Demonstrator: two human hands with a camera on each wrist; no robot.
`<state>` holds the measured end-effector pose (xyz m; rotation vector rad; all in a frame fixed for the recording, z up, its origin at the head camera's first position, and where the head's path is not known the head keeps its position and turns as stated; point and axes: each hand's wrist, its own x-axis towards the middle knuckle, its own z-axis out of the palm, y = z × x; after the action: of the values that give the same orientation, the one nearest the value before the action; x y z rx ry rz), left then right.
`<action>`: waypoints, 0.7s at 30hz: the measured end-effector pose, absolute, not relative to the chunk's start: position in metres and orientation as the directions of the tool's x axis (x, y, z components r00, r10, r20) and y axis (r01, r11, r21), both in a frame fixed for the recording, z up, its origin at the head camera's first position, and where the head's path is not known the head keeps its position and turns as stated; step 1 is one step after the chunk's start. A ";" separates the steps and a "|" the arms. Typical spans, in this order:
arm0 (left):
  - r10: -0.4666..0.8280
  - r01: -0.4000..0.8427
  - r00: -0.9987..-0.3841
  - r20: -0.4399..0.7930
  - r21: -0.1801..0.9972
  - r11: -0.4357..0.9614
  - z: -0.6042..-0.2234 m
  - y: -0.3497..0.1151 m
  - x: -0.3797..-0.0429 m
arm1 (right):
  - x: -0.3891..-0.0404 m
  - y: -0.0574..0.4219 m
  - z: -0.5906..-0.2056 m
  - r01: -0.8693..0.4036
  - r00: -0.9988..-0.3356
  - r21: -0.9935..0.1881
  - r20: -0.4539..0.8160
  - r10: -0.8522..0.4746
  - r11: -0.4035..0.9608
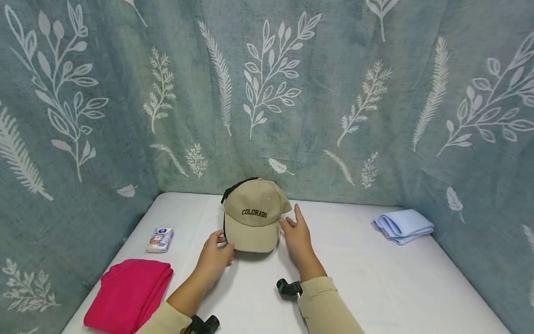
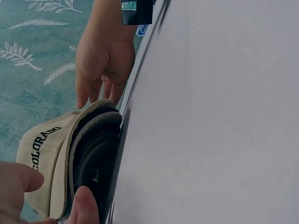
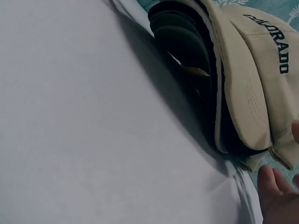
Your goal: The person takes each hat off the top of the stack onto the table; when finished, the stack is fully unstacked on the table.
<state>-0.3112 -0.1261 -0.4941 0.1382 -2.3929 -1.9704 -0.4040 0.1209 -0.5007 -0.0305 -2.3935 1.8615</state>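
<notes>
A beige cap (image 1: pixel 252 236) with dark COLORADO lettering sits at the table's far side, brim toward me. Beneath it are nested darker caps (image 2: pixel 98 158), their brims layered under the beige one. My left hand (image 1: pixel 214 260) is at the lower left of the stack, its thumb by the brim's corner. In the left wrist view its digits stand apart on either side of the brim edge; firm contact does not show. Right of the stack is my right hand (image 1: pixel 298 239), fingers spread and close to the cap's side, holding nothing.
Folded pink cloth (image 1: pixel 129 292) lies at the front left, with a small printed packet (image 1: pixel 160 240) behind it. A folded light blue cloth (image 1: pixel 404 225) is at the far right. Leaf-patterned green curtain (image 1: pixel 267 93) hangs behind and beside the white table (image 1: pixel 359 269).
</notes>
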 end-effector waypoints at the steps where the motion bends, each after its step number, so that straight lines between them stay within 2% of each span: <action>1: -0.095 -0.047 -0.995 -0.030 0.983 0.177 -0.494 -0.126 -0.311 | -0.405 0.121 -0.502 -0.052 -0.995 -0.969 0.071 0.072 0.242; 8: -0.111 -0.089 -0.991 -0.075 0.988 0.129 -0.495 -0.125 -0.314 | -0.406 0.117 -0.506 -0.066 -0.998 -0.987 0.065 -0.012 0.147; 21: -0.173 -0.092 -0.983 -0.066 0.985 0.146 -0.497 -0.128 -0.314 | -0.401 0.102 -0.507 -0.064 -0.998 -0.986 0.059 -0.036 0.155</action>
<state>-0.3143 -0.1284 -0.4970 0.2692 -2.3295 -1.9949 -0.4009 0.1016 -0.5069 0.1020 -2.3714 2.0251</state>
